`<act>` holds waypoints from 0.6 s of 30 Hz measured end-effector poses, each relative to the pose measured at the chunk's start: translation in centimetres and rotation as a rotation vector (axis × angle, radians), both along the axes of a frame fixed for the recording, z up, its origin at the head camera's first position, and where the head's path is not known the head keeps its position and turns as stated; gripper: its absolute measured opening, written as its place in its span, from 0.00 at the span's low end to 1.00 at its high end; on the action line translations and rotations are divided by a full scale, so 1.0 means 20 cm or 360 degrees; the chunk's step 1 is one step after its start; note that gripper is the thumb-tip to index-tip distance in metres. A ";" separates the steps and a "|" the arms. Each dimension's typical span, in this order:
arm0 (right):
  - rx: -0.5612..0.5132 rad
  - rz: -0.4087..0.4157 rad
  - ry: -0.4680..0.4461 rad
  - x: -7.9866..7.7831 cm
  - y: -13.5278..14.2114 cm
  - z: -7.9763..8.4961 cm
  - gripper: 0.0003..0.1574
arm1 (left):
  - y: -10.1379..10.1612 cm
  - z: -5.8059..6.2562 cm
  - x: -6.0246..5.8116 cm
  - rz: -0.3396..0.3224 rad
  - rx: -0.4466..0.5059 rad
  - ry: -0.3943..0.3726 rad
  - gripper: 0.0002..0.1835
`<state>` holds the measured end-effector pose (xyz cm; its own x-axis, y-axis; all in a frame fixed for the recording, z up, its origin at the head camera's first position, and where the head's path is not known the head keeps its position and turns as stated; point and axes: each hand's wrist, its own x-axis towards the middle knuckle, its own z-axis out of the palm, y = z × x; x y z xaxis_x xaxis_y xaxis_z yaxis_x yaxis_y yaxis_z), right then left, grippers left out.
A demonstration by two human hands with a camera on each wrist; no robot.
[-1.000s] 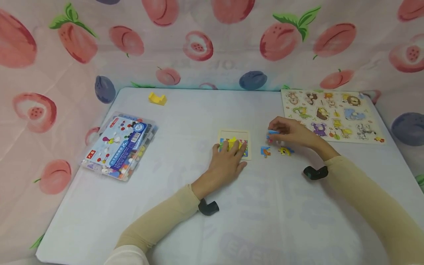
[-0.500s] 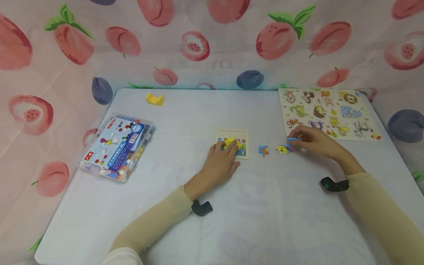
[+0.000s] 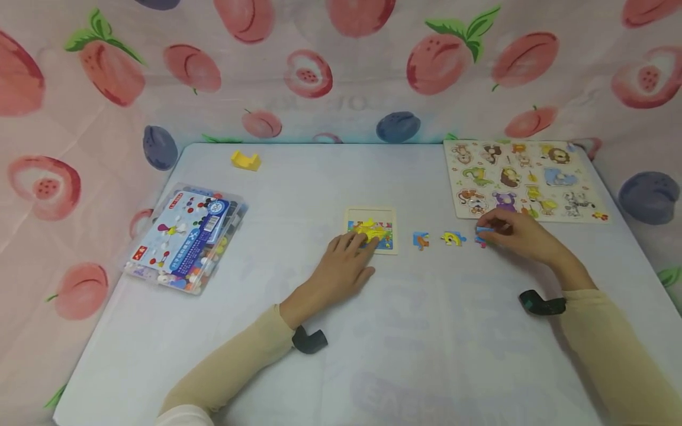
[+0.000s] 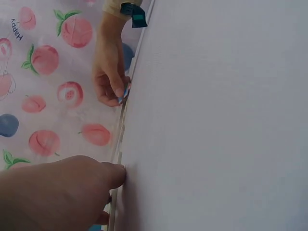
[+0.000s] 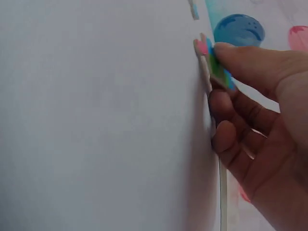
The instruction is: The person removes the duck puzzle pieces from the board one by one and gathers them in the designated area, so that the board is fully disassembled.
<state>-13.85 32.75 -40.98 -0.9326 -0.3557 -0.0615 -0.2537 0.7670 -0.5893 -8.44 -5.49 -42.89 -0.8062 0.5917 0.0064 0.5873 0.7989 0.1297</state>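
Observation:
My right hand (image 3: 511, 235) pinches a blue jigsaw piece (image 3: 481, 236) with a pink part between thumb and fingers, close over the table. In the right wrist view that piece (image 5: 217, 67) also shows green, tilted on its edge. To its left lie a yellow-and-blue jigsaw piece (image 3: 453, 238) and a blue-and-orange one (image 3: 421, 239), apart from each other. My left hand (image 3: 338, 269) rests with extended fingers on the lower left of a small wooden puzzle tray (image 3: 394, 214). Inside the tray a colourful picture with a yellow figure (image 3: 369, 228) fills the lower part; fingertips cover some of it.
A wooden animal puzzle board (image 3: 524, 213) lies at the back right, just beyond my right hand. On the left stands a clear plastic box (image 3: 183, 239) of small colourful parts. A yellow notched block (image 3: 245, 161) sits near the back edge.
My right hand has carried the blue jigsaw piece rightward past the other two pieces and lowered it beside them. My left hand has slid slightly down and left on the tray, uncovering more picture.

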 end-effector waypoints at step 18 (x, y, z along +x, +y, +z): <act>-0.0125 0.0033 0.0048 -0.02 -0.16 0.03 0.09 | -0.03 0.01 0.03 -0.0031 0.0087 0.0013 0.29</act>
